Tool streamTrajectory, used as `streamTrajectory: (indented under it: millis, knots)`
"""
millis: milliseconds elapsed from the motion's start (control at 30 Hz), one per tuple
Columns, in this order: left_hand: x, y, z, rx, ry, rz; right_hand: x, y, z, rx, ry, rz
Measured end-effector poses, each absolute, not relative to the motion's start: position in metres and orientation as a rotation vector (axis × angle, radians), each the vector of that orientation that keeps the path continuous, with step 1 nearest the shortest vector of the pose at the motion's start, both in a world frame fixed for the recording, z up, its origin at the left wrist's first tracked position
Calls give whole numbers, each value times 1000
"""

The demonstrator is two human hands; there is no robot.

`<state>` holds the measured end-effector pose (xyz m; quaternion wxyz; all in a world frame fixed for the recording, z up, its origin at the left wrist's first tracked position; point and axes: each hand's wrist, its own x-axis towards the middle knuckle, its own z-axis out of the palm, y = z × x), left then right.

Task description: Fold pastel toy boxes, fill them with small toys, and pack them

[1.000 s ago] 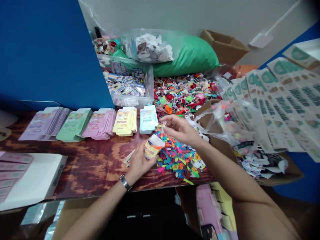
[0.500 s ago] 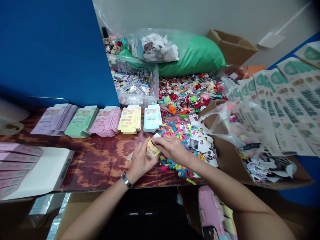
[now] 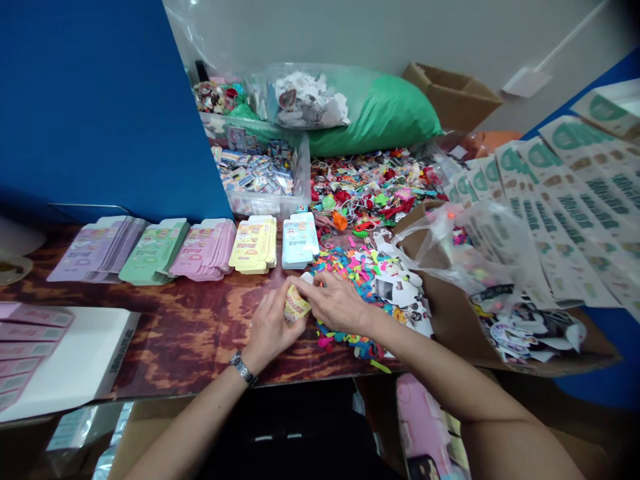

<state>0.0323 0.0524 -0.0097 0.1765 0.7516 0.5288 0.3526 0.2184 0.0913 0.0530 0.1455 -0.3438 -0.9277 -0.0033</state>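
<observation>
My left hand [image 3: 275,327] is closed around a small yellow printed carton [image 3: 296,304], held tilted just above the table. My right hand [image 3: 334,300] has its fingers bent together over the carton's top end, where a white flap shows. Whether anything small sits between those fingers is hidden. Under and beside my right hand lies a pile of small colourful rubbery pieces [image 3: 350,263]. Beyond my hands stand flat cartons in stacks: light blue [image 3: 299,241], yellow [image 3: 253,245], pink [image 3: 205,248], green [image 3: 154,252] and purple [image 3: 93,250].
At left, a white tray [image 3: 90,353] holds pink boxes [image 3: 30,353]. Cut-out stickers [image 3: 400,290] lie right of the pile, beside a cardboard box [image 3: 450,320]. Behind are a clear bin [image 3: 265,200] of small packets, mixed trinkets [image 3: 370,180] and a green sack [image 3: 385,113].
My right hand has shifted from the carton's opening onto its top flap, hiding more of it. The whole view has swung slightly, so the table appears further left.
</observation>
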Motion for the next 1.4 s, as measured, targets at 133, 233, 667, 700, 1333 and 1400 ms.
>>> streamTrajectory:
  millis: [133, 233, 667, 700, 1333, 1400]
  knots:
    - [30, 51, -9, 2118, 1516, 932, 228, 104, 57, -898, -2700, 284]
    - [30, 50, -5, 2062, 1531, 911, 249, 135, 56, -1159, -2440, 452]
    - [28, 46, -1, 1969, 1570, 961, 265, 185, 35, -1623, -2249, 235]
    - [27, 46, 0, 1966, 1571, 970, 262, 172, 43, -1555, -2228, 255]
    - [25, 37, 11, 2059, 1284, 1054, 218, 66, 67, -1073, -2107, 481]
    - [25, 35, 10, 2082, 1278, 1079, 209, 59, 64, -1129, -2068, 436]
